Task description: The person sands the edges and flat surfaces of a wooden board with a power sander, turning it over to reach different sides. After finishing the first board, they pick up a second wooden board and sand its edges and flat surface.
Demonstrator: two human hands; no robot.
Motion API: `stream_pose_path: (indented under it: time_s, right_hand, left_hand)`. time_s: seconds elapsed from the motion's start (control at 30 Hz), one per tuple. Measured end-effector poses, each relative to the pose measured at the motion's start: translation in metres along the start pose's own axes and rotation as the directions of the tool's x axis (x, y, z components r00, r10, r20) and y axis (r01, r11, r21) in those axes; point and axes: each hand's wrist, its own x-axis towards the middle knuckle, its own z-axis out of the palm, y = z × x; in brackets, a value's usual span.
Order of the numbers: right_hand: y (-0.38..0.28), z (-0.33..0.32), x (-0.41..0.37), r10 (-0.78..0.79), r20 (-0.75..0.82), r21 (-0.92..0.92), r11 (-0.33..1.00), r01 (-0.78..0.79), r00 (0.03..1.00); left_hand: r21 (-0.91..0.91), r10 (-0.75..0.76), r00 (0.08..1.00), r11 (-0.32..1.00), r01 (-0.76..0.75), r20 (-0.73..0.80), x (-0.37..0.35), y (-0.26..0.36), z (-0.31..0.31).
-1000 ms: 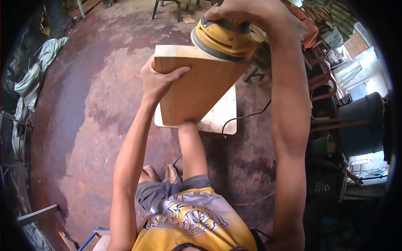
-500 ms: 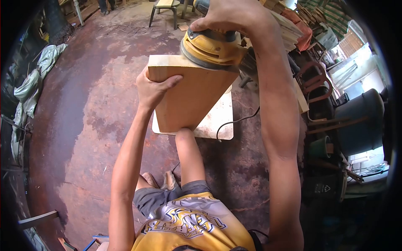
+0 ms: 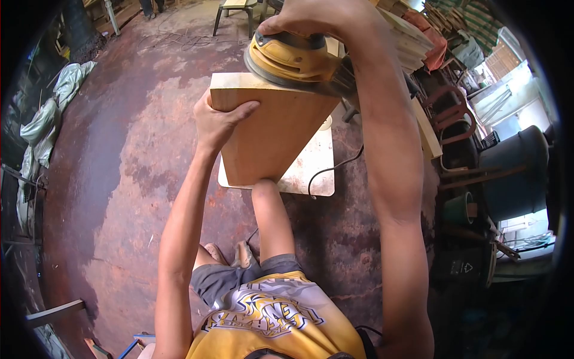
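A thick light-wood board (image 3: 275,134) stands tilted on a white-topped surface (image 3: 314,173), its lower end by my knee. My left hand (image 3: 224,119) grips the board's left edge, thumb lying on the near face. On the board's upper edge rests a yellow and black power sander (image 3: 293,60). My right hand (image 3: 311,21) is wrapped over the top of the sander, its fingers partly hidden. The sander's pad and the board's far face are mostly out of sight.
A dark cable (image 3: 335,169) curves beside the white surface. Stacked wood (image 3: 409,45), a brown chair (image 3: 451,116) and a blue barrel (image 3: 514,173) stand right. A stool (image 3: 236,11) is ahead; crumpled sheeting (image 3: 72,84) lies left. A person's legs (image 3: 149,7) show at top left.
My right hand and the sander have shifted a little left along the board's upper edge. The board's top has moved slightly up in view, with my left hand still on it.
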Motion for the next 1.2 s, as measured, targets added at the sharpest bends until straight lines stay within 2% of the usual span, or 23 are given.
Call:
stream_pose_path:
  time_s: [0.03, 0.13, 0.27, 0.33, 0.37, 0.43, 0.53, 0.67, 0.87, 0.97, 1.07, 1.2]
  right_hand:
    - [-0.003, -0.005, -0.002, -0.037, 0.058, 0.052, 0.998, 0.034, 0.998]
    - [-0.008, 0.001, -0.002, -0.007, -0.026, 0.014, 1.000, 0.007, 1.000]
    - [-0.009, 0.002, -0.001, -0.018, 0.011, 0.020, 1.000, 0.018, 1.000]
    - [-0.005, 0.009, 0.001, -0.049, -0.098, -0.026, 0.999, 0.047, 0.994]
    - [-0.004, 0.008, 0.002, -0.049, -0.098, -0.025, 0.999, 0.047, 0.994]
    - [-0.001, 0.003, 0.004, -0.031, 0.002, -0.011, 0.999, 0.031, 1.000]
    - [-0.001, 0.002, -0.001, -0.008, -0.026, -0.082, 0.997, 0.006, 1.000]
    - [0.000, 0.000, -0.006, 0.064, 0.000, -0.038, 0.997, -0.064, 0.998]
    - [0.005, 0.001, -0.001, 0.007, -0.003, -0.060, 0.998, -0.007, 1.000]
    - [0.002, 0.003, -0.003, -0.021, -0.058, -0.050, 0.999, 0.018, 0.998]
    - [-0.001, 0.008, 0.002, -0.014, -0.061, -0.051, 0.999, 0.011, 0.998]
    - [-0.007, 0.009, 0.010, -0.062, -0.071, -0.025, 0.998, 0.060, 0.996]
  left_hand:
    - [0.012, 0.002, 1.000, 1.000, -0.002, 0.002, 0.000, -0.001, 0.000]
    - [0.022, 0.014, 1.000, 1.000, -0.014, -0.005, 0.001, -0.001, 0.000]
    - [0.024, -0.027, 1.000, 0.999, 0.027, -0.006, 0.001, -0.002, 0.000]
    - [0.018, -0.035, 0.999, 0.999, 0.035, -0.007, 0.000, -0.002, 0.000]
    - [0.012, -0.038, 0.999, 0.999, 0.038, -0.005, 0.001, -0.002, 0.000]
    - [0.009, -0.011, 1.000, 1.000, 0.011, -0.002, 0.001, -0.003, -0.001]
    - [0.000, 0.025, 1.000, 1.000, -0.025, -0.003, 0.003, -0.001, -0.001]
    - [-0.001, -0.010, 1.000, 1.000, 0.010, 0.003, 0.000, 0.000, -0.001]
    - [-0.037, 0.003, 1.000, 0.999, -0.003, -0.001, 0.000, 0.002, -0.002]
    - [-0.055, 0.025, 1.000, 0.998, -0.025, 0.008, 0.001, 0.004, -0.002]
    - [0.027, -0.044, 0.999, 0.999, 0.043, 0.009, 0.000, 0.006, -0.002]
    - [-0.005, -0.031, 1.000, 1.000, 0.031, -0.001, 0.000, 0.002, -0.002]
